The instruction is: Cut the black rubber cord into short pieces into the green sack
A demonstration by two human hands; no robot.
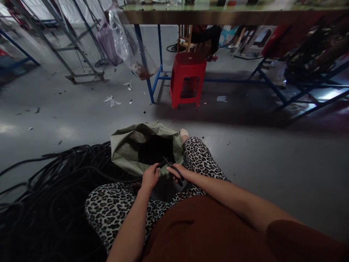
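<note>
My left hand [149,177] is closed around a black rubber-like strip [120,179] that runs back to the left; its end sticks out past my fingers. In my right hand [177,171] is a pair of scissors [179,174] with black handles, the blades pointing up and left beside the strip's end. Whether the blades touch the strip I cannot tell. Just beyond both hands stands an open grey-green woven sack [124,149] between my legs. Dark contents in the sack are too shadowed to make out.
A large heap of black strips [79,171] lies on the floor at my left. Ahead are a red plastic stool [188,78], a blue-legged worktable [218,16] and a hanging clear plastic bag [128,43]. A seated person [214,36] shows behind the table. Scraps dot the floor.
</note>
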